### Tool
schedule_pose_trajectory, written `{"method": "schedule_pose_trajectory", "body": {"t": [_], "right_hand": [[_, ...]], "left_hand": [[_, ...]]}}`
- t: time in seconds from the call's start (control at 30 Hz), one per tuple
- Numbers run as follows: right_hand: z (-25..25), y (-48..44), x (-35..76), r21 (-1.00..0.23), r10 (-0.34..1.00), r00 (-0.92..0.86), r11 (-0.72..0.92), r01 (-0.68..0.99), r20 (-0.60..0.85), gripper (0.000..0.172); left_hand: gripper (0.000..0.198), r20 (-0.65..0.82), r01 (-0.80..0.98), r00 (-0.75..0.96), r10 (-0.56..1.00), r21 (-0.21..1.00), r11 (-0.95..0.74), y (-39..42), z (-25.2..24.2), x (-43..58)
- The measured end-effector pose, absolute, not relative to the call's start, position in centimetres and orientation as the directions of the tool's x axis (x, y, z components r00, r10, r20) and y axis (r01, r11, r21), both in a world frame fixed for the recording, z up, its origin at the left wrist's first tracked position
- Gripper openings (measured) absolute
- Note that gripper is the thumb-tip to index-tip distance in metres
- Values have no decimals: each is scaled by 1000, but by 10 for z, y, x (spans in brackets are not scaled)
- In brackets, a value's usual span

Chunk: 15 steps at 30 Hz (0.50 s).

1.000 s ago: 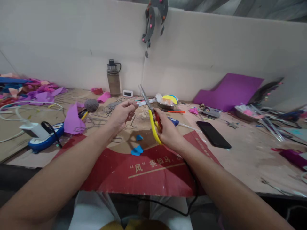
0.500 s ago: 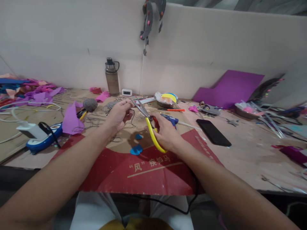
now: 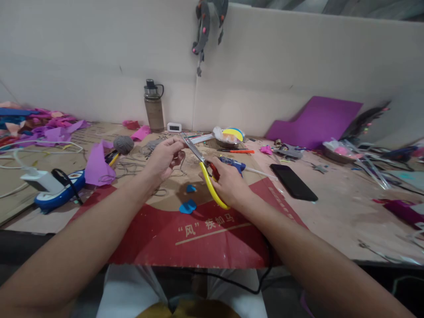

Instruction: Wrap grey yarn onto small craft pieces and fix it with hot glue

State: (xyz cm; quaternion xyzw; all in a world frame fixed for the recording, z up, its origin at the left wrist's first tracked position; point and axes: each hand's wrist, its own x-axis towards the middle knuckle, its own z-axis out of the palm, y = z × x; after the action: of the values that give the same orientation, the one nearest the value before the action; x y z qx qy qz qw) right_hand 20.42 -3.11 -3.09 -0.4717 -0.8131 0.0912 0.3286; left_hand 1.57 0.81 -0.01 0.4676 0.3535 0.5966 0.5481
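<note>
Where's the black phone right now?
The black phone lies flat on the table, right of the right hand holding the scissors.

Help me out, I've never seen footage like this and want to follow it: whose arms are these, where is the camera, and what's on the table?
The camera sits on a person's head, looking down at their own bare arms. The right hand grips yellow-handled scissors, blades pointing at the left hand, which pinches something small; I cannot tell what. Below them lie blue scraps on a red-printed cardboard sheet. On the table are also a black phone, a grey yarn ball, a water bottle and purple sheets.
</note>
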Motion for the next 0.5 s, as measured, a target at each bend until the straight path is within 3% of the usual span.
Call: {"method": "schedule_pose_trajectory", "body": {"t": [0.33,0.5], "right_hand": [[-32,-31,205,-454,830,-330,531,715,450,32],[-30,-31,205,-553,864,-280,487,677,418,30]], "left_hand": [[14,174,-322,39,984,934,-152,7,2,17],[16,209,-291,71,975,939,-180,5,2,16]]}}
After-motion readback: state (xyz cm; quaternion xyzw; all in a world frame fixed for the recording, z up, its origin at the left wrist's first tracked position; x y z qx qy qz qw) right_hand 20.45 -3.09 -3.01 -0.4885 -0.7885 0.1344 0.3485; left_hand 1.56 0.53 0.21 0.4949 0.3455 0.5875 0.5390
